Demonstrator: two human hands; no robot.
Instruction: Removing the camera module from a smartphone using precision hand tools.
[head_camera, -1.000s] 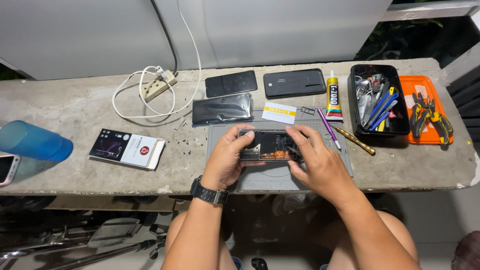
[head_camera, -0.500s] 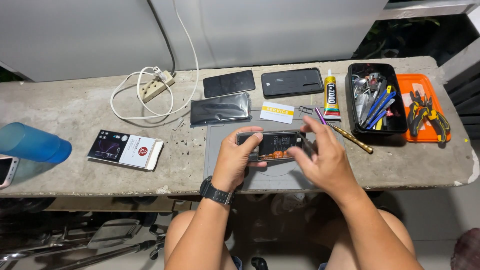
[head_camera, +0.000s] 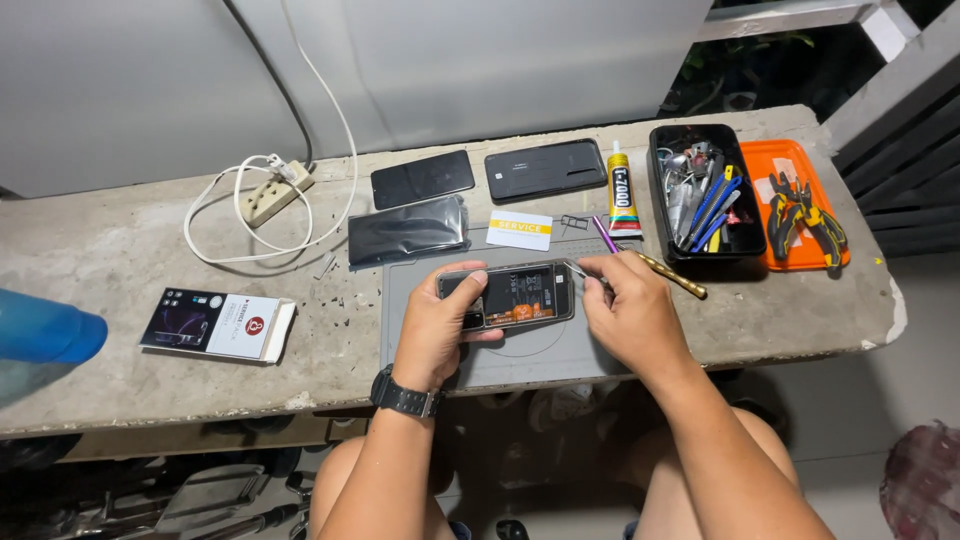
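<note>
- The opened smartphone (head_camera: 510, 295), back cover off so its battery and boards show, sits just above the grey work mat (head_camera: 520, 350) at the front of the concrete bench (head_camera: 120, 260).
- The left hand (head_camera: 440, 325) is clamped around the phone's left end, thumb over the top edge, steadying it.
- The right hand (head_camera: 630, 310) is pinched shut on a thin metal tool (head_camera: 578, 269) whose tip meets the phone's upper right corner; what the tip touches is too small to tell.
- Done well, this step seems to call for a firm left grip and a light, shallow tool angle, so the tip does not slip onto the battery.
- Behind the mat lie a white service card (head_camera: 519, 229), a glue tube (head_camera: 620, 190), two dark phones (head_camera: 422, 179) and a black tool tray (head_camera: 703, 190).
- An orange tray (head_camera: 805, 205) holds pliers.
</note>
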